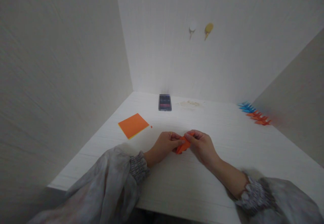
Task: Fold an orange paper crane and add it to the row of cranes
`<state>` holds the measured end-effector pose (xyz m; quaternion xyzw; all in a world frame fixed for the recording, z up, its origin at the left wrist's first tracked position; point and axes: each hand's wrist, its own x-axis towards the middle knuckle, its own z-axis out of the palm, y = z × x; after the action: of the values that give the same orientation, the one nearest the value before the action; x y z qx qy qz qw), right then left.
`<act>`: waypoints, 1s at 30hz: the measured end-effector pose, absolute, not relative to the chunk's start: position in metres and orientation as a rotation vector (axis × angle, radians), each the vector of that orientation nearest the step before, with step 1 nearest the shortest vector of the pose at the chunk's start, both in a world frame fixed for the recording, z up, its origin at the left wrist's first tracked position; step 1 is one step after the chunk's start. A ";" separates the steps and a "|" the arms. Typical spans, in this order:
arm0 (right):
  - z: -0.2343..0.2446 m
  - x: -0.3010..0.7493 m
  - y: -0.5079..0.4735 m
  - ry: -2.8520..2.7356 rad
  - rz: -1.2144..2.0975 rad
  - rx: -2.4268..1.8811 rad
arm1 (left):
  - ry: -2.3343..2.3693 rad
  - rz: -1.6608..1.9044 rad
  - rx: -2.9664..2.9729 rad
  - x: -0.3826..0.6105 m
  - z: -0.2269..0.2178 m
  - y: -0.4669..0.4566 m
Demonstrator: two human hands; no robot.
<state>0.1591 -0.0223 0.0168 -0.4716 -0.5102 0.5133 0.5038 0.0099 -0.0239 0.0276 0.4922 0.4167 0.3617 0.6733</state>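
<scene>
Between my two hands is a piece of folded orange paper (183, 146), held just above the white table. My left hand (167, 146) pinches its left side with thumb and fingers. On its upper right edge, the thumb and fingers of my right hand (201, 145) are closed. Parts of the folds are covered by my fingers. To the left of my hands lies a stack of flat orange paper sheets (134, 125) with a yellow edge showing. A tiny orange scrap (151, 127) sits by its right corner.
A row of folded blue paper figures (246, 107) and folded orange paper figures (259, 118) stands along the right wall. At the back lies a dark phone-like device (165, 102), its screen blurred. Two hooks, one white (192, 27) and one yellow (209, 29), are on the back wall.
</scene>
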 end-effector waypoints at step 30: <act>0.017 0.164 -0.020 -1.153 1.217 -1.144 | 0.856 0.733 1.097 0.004 0.019 -0.020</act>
<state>0.1636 -0.0205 0.0175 -0.4786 -0.4825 0.5092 0.5280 0.0043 -0.0197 0.0194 0.4935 0.3853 0.3301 0.7064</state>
